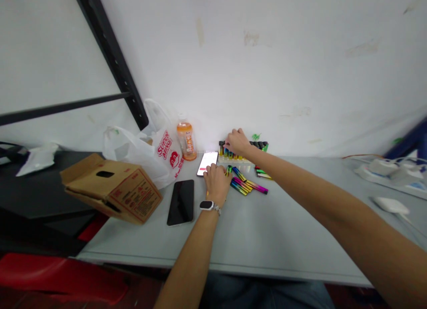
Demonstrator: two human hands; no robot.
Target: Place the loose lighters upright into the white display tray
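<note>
My left hand (216, 184), with a watch on its wrist, is curled palm down on the table at the lower edge of a lit phone (207, 163). A bit of orange shows beside its palm, and a green-yellow lighter-like stick (228, 170) lies against its right side; what is under the fingers is hidden. Bent fingers of my right hand (237, 142) reach into a clear tray (245, 160) by the wall. Upright shiny sticks with black tops (260, 145), seemingly lighters, stand in it. Several loose metallic lighters (248, 185) lie just right of my left hand.
Left of my hands are a dark tablet or large phone (181, 202), a cardboard box (113, 186), a white plastic bag (150, 155) and an orange drink bottle (187, 140). A power strip (390, 173) and a white charger (390, 205) with cables lie at the right.
</note>
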